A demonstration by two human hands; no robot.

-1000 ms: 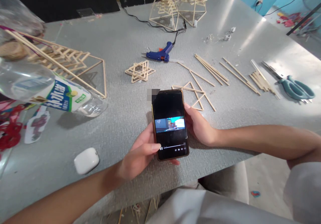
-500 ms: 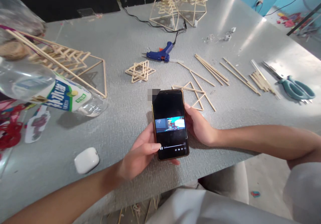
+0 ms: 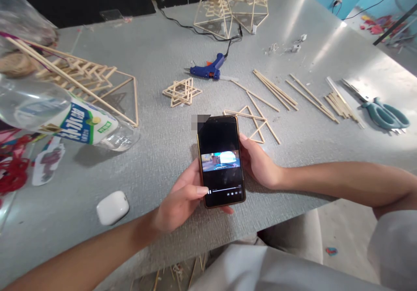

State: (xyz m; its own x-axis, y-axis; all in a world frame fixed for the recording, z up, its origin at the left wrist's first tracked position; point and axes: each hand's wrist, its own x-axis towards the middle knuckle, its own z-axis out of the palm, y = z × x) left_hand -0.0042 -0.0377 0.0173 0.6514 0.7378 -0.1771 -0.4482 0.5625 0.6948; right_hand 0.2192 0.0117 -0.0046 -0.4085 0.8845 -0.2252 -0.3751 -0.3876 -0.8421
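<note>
A black phone (image 3: 221,178) is held upright over the near edge of the table, a video picture lit in the middle of its screen. My left hand (image 3: 182,197) grips its lower left side, thumb at the screen's edge and fingers behind. My right hand (image 3: 260,163) holds the right side, its fingers partly hidden behind the phone. Just beyond the phone lie flat joined sticks (image 3: 260,119) in a star-like shape. A stacked wooden star (image 3: 182,92) and a blue glue gun (image 3: 208,69) lie farther back.
On the left, a plastic bottle (image 3: 81,121) lies beside a stick frame (image 3: 135,100); a white case (image 3: 113,208) sits nearer. Loose sticks (image 3: 275,89) and scissors (image 3: 384,113) lie right. Two stick pyramids (image 3: 213,17) stand behind, near a black cable (image 3: 185,27).
The video picture on the phone screen has changed. Both hands and the phone have stayed nearly in place.
</note>
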